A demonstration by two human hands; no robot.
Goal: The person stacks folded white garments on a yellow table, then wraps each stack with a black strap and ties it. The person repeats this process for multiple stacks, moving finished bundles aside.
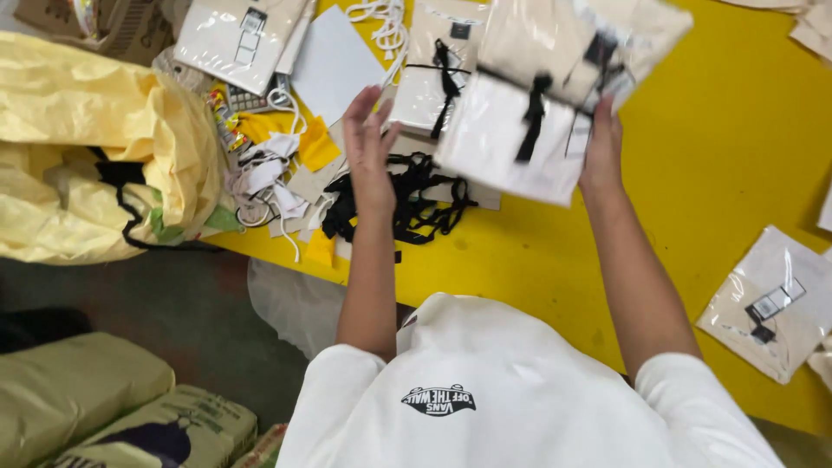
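Both arms reach forward, left hand (367,147) open-palmed, right hand (601,147) gripping.

The packet stack (555,95) is motion-blurred, and its far corner runs off the top edge. It hides most of the right hand (601,143); only the wrist and some fingers show. The far-left carton (104,26) and the sacks (104,407) at near left are cut by the frame. More packets (810,22) at far right are clipped.
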